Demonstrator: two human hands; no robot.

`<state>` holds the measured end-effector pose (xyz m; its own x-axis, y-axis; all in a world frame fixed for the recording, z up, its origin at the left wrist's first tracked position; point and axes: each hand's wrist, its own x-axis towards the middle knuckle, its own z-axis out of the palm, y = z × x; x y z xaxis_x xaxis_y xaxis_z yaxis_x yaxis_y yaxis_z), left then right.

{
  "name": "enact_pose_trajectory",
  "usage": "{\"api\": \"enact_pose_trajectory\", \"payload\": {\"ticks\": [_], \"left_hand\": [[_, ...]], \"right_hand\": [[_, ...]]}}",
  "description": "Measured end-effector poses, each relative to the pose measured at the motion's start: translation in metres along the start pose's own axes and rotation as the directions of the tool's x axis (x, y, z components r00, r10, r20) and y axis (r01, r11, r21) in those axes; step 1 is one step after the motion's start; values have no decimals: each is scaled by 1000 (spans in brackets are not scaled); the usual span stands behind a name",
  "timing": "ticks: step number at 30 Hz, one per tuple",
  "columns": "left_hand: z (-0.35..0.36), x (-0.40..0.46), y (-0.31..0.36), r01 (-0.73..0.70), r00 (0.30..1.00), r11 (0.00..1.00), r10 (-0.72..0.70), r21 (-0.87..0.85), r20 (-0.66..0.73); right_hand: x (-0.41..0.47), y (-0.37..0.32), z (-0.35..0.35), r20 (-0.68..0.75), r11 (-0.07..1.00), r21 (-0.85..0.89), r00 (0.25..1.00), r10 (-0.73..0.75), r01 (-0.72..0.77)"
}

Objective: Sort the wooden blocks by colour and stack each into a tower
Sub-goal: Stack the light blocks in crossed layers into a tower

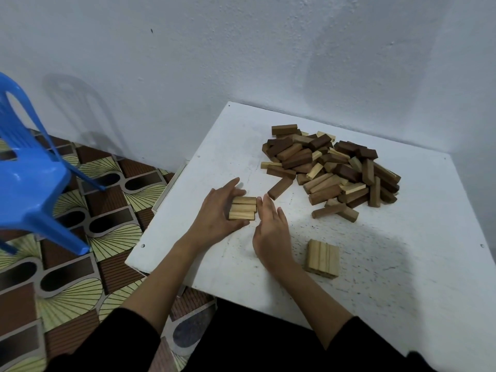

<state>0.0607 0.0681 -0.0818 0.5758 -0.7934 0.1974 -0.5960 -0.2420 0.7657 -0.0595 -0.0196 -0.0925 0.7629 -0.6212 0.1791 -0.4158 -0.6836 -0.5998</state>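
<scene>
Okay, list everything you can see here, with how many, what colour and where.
Block pile: one, many blocks, mixed light and dark brown, far right of table.
Light stack: one, pale wood, near the table's left edge, between the hands.
Flat row: one, pale blocks side by side, near right.
Table: one, white, against the wall.
Chair: one, blue plastic, on patterned floor at left.
Left hand: cups the stack's left end.
Right hand: open, at the stack's right end.
</scene>
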Motion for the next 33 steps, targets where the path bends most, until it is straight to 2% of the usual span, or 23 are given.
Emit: {"api": "enact_pose_trajectory", "payload": {"ticks": [21, 25, 30, 33], "left_hand": [[8, 6, -8, 21, 999, 998, -19, 54, -31], [8, 6, -9, 30, 999, 999, -29, 26, -17], [-3, 2, -13, 59, 997, 991, -53, -123, 51], [-3, 1, -12, 73, 996, 990, -68, -118, 50]], "right_hand": [[0, 2, 2, 13, 1000, -12, 1000, -7, 7], [0, 1, 1, 25, 1000, -14, 1000, -8, 8], [0, 0, 1, 21, 1000, -10, 1000, -6, 6], [1, 1, 1, 19, 1000, -28, 1000, -15, 15]]}}
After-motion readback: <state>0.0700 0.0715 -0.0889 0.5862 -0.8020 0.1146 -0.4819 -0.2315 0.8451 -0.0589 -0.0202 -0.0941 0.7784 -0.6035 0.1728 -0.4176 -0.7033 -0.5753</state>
